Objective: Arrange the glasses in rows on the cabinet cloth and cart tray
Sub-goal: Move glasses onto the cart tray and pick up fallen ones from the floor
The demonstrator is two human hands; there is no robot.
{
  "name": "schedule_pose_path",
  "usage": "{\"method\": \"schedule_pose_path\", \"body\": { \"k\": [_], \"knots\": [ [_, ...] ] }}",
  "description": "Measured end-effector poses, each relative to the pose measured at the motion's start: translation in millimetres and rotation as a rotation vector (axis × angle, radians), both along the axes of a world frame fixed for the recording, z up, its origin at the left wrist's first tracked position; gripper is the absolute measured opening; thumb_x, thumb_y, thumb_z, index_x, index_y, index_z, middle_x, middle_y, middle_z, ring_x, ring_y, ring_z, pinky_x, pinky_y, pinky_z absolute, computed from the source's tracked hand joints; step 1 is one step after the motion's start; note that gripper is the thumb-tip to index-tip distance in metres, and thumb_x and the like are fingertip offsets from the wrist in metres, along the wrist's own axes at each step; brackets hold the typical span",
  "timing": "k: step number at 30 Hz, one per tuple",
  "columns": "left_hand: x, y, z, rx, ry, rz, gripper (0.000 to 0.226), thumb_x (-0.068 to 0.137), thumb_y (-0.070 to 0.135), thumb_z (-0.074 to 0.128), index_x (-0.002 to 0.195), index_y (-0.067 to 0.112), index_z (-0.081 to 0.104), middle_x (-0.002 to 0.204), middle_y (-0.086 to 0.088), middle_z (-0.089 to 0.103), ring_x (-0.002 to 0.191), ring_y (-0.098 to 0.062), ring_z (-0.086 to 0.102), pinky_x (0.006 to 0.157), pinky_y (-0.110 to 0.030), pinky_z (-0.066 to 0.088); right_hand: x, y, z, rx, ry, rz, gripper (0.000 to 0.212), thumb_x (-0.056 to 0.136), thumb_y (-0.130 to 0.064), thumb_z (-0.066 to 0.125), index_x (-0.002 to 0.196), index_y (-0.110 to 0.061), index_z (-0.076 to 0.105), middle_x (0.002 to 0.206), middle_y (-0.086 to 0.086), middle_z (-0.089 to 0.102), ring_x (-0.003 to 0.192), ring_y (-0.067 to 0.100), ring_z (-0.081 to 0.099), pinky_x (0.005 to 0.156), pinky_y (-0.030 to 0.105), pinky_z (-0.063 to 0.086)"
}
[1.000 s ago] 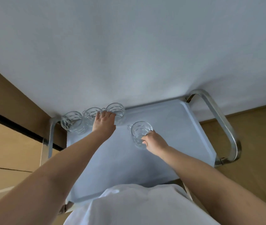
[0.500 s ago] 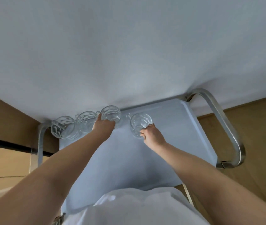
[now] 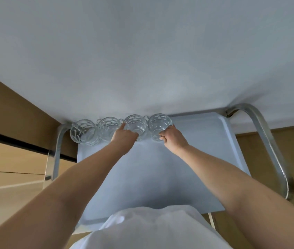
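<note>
Blue tray [image 3: 160, 177], far edge by cloth [image 3: 142, 60]: 4 glasses [image 3: 83, 131] in a row, touching. L hand [image 3: 123, 136] curls on 3rd glass [image 3: 135, 124], R hand [image 3: 174, 139] wraps 4th glass [image 3: 159, 124]. Cut glass prob. weighty, rigid, slick, chips easily; hold walls, not rims.

I see both bare forearms stretched forward, angling slightly towards each other. My left hand [image 3: 124, 136] lies knuckles up, fingers curled against the near side of the third glass [image 3: 136, 124], index finger straighter. My right hand [image 3: 174, 137] grips the end glass [image 3: 158, 124], thumb underneath, fingers round its right side.
</note>
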State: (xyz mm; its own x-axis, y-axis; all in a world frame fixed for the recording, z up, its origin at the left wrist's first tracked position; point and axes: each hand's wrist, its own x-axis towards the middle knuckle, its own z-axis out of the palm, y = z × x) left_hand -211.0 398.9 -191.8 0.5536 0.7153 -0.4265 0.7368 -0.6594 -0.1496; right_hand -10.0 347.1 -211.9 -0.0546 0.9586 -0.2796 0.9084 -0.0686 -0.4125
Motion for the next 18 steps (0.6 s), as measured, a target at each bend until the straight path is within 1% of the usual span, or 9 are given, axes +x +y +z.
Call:
{"method": "schedule_pose_path", "body": {
  "k": [3, 7, 10, 11, 12, 14, 16, 18],
  "knots": [
    [3.9, -0.8, 0.1, -0.004, 0.004, 0.022, 0.044, 0.086, -0.005, 0.038, 0.12, 0.019, 0.052, 0.103, -0.004, 0.068, 0.108, -0.02, 0.061, 0.12, -0.035, 0.008, 6.0, 7.8, -2.4, -0.015, -0.025, 0.043, 0.021, 0.093, -0.007, 0.051, 0.1, -0.007, 0.07, 0.101, 0.015, 0.067, 0.113, 0.027, 0.05, 0.107, 0.028, 0.027],
    [5.4, -0.4, -0.2, 0.001, 0.017, 0.037, 0.042, 0.088, -0.005, 0.039, 0.12, 0.018, 0.052, 0.104, -0.005, 0.067, 0.111, -0.022, 0.059, 0.12, -0.035, 0.009, 2.4, 16.8, -2.1, -0.037, -0.085, 0.056, 0.021, 0.093, -0.008, 0.048, 0.094, -0.009, 0.069, 0.097, 0.017, 0.064, 0.111, 0.028, 0.052, 0.105, 0.026, 0.029],
    [5.6, 1.2, -3.9, -0.008, 0.018, 0.047, 0.037, 0.09, -0.002, 0.039, 0.119, 0.016, 0.052, 0.102, -0.005, 0.067, 0.107, -0.022, 0.061, 0.12, -0.036, 0.008, -3.2, 20.1, 3.1, -0.044, -0.175, 0.077, 0.027, 0.089, 0.003, 0.045, 0.087, -0.018, 0.061, 0.091, 0.011, 0.057, 0.112, 0.026, 0.051, 0.11, 0.028, 0.025],
    [5.2, 1.7, -6.2, -0.025, 0.018, 0.055, 0.034, 0.092, 0.0, 0.039, 0.119, 0.016, 0.053, 0.103, -0.006, 0.066, 0.107, -0.022, 0.061, 0.12, -0.037, 0.008, -5.0, 20.9, 4.3, -0.046, -0.212, 0.084, 0.029, 0.087, 0.005, 0.045, 0.089, -0.019, 0.061, 0.095, 0.01, 0.057, 0.114, 0.025, 0.049, 0.112, 0.029, 0.024],
    [4.6, 3.0, -7.7, -0.048, 0.013, 0.064, 0.031, 0.094, 0.003, 0.04, 0.119, 0.015, 0.053, 0.106, -0.007, 0.065, 0.109, -0.022, 0.059, 0.12, -0.037, 0.007, -7.3, 21.2, 5.1, -0.051, -0.254, 0.098, 0.031, 0.086, 0.006, 0.046, 0.097, -0.017, 0.064, 0.103, 0.011, 0.06, 0.118, 0.025, 0.046, 0.114, 0.031, 0.022],
    [2.6, 6.3, -11.1, -0.072, 0.014, 0.054, 0.027, 0.098, 0.017, 0.042, 0.124, 0.014, 0.052, 0.117, -0.008, 0.061, 0.121, -0.023, 0.051, 0.12, -0.039, 0.009, -12.2, 20.1, 6.9, -0.061, -0.329, 0.135, 0.036, 0.086, 0.004, 0.048, 0.116, -0.012, 0.062, 0.123, 0.01, 0.058, 0.13, 0.025, 0.038, 0.116, 0.038, 0.019],
    [1.5, 8.0, -9.7, -0.056, 0.008, 0.022, 0.037, 0.098, 0.03, 0.046, 0.131, 0.013, 0.05, 0.131, -0.005, 0.054, 0.131, -0.023, 0.041, 0.119, -0.04, 0.012, -14.4, 18.0, 8.2, -0.053, -0.364, 0.145, 0.041, 0.088, -0.002, 0.05, 0.128, -0.011, 0.054, 0.134, 0.009, 0.052, 0.138, 0.025, 0.029, 0.116, 0.045, 0.015],
    [-0.2, 7.4, -4.6, -0.029, -0.029, 0.024, 0.043, 0.095, 0.034, 0.05, 0.133, 0.014, 0.047, 0.134, -0.004, 0.052, 0.131, -0.023, 0.04, 0.118, -0.039, 0.015, -12.8, 14.4, 11.6, -0.028, -0.349, 0.118, 0.044, 0.092, -0.01, 0.052, 0.135, -0.011, 0.047, 0.14, 0.009, 0.046, 0.142, 0.025, 0.023, 0.116, 0.049, 0.012]
  ]
}}
